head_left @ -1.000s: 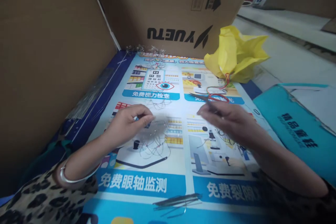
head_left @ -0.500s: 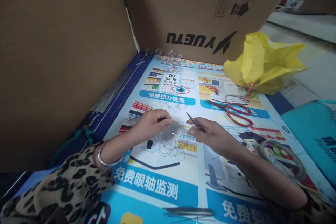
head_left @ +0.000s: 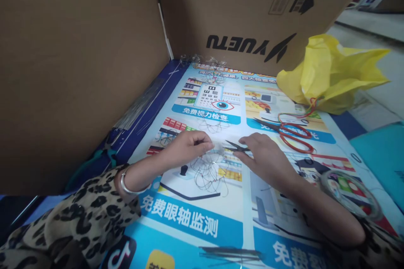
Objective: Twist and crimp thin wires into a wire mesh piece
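Observation:
My left hand is closed in a pinch at the upper edge of a looped thin-wire flower shape, which hangs just below and right of the fingertips. The exact spot it grips is too small to see. Across from it, my right hand holds small pointed snips, their two dark blades spread apart and pointing left at the wire. The handles are hidden inside the palm. A short gap separates the blade tips from my left fingertips.
Red-handled scissors lie beyond my right hand, near a yellow bag. A wire coil is at right. Cut wires lie in front, more wires at left. Cardboard walls stand behind and left.
The snips' blades have spread apart, where they were together before. My right hand has turned slightly, bringing the tips nearer the wire. The whole view has shifted a little.

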Motion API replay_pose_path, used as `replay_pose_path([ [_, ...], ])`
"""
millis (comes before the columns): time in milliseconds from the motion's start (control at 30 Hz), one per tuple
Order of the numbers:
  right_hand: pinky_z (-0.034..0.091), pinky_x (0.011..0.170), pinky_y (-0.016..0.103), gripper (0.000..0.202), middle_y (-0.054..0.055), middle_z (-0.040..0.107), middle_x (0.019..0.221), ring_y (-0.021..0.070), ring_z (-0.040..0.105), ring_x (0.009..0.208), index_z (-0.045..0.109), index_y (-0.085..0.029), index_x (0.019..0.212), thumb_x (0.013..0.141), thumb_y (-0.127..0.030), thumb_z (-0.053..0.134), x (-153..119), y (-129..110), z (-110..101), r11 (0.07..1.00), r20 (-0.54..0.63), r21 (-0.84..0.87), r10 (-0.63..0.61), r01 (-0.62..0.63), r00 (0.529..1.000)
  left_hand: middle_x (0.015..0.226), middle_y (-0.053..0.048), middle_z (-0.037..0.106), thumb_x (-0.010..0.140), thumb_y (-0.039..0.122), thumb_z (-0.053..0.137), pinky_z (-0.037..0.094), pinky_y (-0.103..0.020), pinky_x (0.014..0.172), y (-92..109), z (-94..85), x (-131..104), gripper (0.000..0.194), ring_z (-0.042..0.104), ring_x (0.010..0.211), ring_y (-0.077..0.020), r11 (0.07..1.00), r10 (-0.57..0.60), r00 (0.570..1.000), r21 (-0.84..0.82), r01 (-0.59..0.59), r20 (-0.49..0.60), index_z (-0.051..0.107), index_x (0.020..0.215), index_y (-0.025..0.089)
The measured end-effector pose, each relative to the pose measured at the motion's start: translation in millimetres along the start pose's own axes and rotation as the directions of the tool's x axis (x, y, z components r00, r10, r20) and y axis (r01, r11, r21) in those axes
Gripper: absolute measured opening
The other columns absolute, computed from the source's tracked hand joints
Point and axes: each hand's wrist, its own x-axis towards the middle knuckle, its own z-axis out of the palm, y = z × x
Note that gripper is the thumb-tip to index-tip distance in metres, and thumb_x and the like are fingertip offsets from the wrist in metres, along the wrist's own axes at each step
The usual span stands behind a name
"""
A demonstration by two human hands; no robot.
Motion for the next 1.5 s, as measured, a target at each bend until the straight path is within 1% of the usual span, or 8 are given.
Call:
replay_pose_path([
  [200, 0.035, 0.083, 0.039, 0.025, 0.009, 0.063, 0.093, 0.0246, 0.052, 0.093, 0.062, -0.017, 0.092, 0.084, -0.036, 0.047, -6.2, -6.1, -8.7, 0.991, -0.133, 0.127, -0.02, 0.037, 0.991, 0.061, 0.002, 0.055, 0.081, 0.028, 0.05, 0.038, -0.02, 0.056, 6.9, 4.1, -2.2, 0.02, 0.05, 0.059, -0.009, 0.998, -0.011, 0.998, 0.057, 0.015, -0.066, 0.059, 0.069, 0.014],
  [333, 0.041, 0.064, 0.026, 0.022, 0.002, 0.063, 0.079, 0.0138, 0.056, 0.071, 0.059, -0.021, 0.084, 0.086, -0.035, 0.042, -17.1, -22.8, -20.6, 0.875, 0.031, 0.48, 0.065, -0.072, 0.997, 0.062, 0.001, 0.057, 0.08, 0.024, 0.051, 0.039, -0.02, 0.056, 11.2, 5.0, -3.4, 0.018, 0.051, 0.06, -0.0094, 0.998, -0.005, 0.995, 0.061, 0.011, -0.095, 0.061, 0.07, 0.014],
  [467, 0.039, 0.053, 0.022, 0.017, -0.002, 0.059, 0.064, 0.0113, 0.053, 0.056, 0.057, -0.022, 0.08, 0.081, -0.037, 0.05, -24.1, -34.6, -20.0, 0.79, 0.161, 0.585, 0.108, -0.183, 0.981, 0.065, 0.0, 0.059, 0.08, 0.022, 0.052, 0.041, -0.02, 0.059, 10.0, 5.3, -3.7, 0.016, 0.053, 0.063, -0.0099, 0.998, 0.036, 0.99, 0.051, -0.029, -0.135, 0.061, 0.071, 0.013],
  [667, 0.037, 0.051, 0.02, 0.012, -0.004, 0.056, 0.059, 0.0094, 0.049, 0.052, 0.055, -0.022, 0.073, 0.081, -0.025, 0.047, -25.1, -34.8, -13.8, 0.77, 0.106, 0.622, 0.098, -0.143, 0.99, 0.07, -0.001, 0.062, 0.083, 0.022, 0.051, 0.043, -0.021, 0.063, 6.9, 5.0, -5.0, 0.016, 0.056, 0.066, -0.0101, 0.977, 0.207, 0.966, 0.082, -0.196, -0.153, 0.06, 0.072, 0.014],
  [867, 0.037, 0.051, 0.02, 0.009, -0.004, 0.053, 0.059, 0.0088, 0.047, 0.052, 0.054, -0.021, 0.074, 0.08, -0.023, 0.048, -28.6, -36.2, -12.0, 0.736, 0.053, 0.669, 0.099, -0.108, 0.994, 0.07, -0.004, 0.062, 0.083, 0.019, 0.054, 0.044, -0.023, 0.064, 6.3, 3.3, -8.1, 0.012, 0.057, 0.068, -0.0111, 0.893, 0.443, 0.876, 0.189, -0.41, -0.192, 0.062, 0.079, 0.013],
  [1033, 0.037, 0.049, 0.02, 0.008, -0.005, 0.051, 0.058, 0.0086, 0.046, 0.052, 0.051, -0.021, 0.075, 0.08, -0.028, 0.049, -29.7, -38.6, -12.8, 0.648, 0.09, 0.744, 0.143, -0.162, 0.986, 0.071, -0.006, 0.063, 0.084, 0.018, 0.052, 0.046, -0.025, 0.063, 5.4, 2.0, -10.6, 0.012, 0.057, 0.069, -0.0131, 0.821, 0.548, 0.819, 0.299, -0.486, -0.17, 0.062, 0.083, 0.013],
  [1200, 0.039, 0.051, 0.021, 0.014, -0.004, 0.054, 0.064, 0.0095, 0.049, 0.056, 0.049, -0.022, 0.087, 0.079, -0.033, 0.052, -30.2, -40.5, -11.4, 0.503, 0.174, 0.829, 0.183, -0.244, 0.968, 0.073, -0.008, 0.063, 0.082, 0.016, 0.054, 0.047, -0.028, 0.063, 3.6, 1.8, -11.5, 0.01, 0.057, 0.07, -0.0149, 0.742, 0.647, 0.745, 0.364, -0.564, -0.165, 0.062, 0.088, 0.012],
  [1500, 0.038, 0.053, 0.022, 0.025, -0.004, 0.05, 0.067, 0.0094, 0.047, 0.058, 0.049, -0.021, 0.096, 0.077, -0.036, 0.055, -28.1, -42.4, -12.2, 0.266, 0.282, 0.906, 0.199, -0.329, 0.938, 0.075, -0.006, 0.064, 0.081, 0.013, 0.054, 0.048, -0.03, 0.065, 5.0, 2.0, -11.3, 0.013, 0.057, 0.07, -0.0143, 0.642, 0.737, 0.663, 0.443, -0.625, -0.132, 0.06, 0.093, 0.015],
])
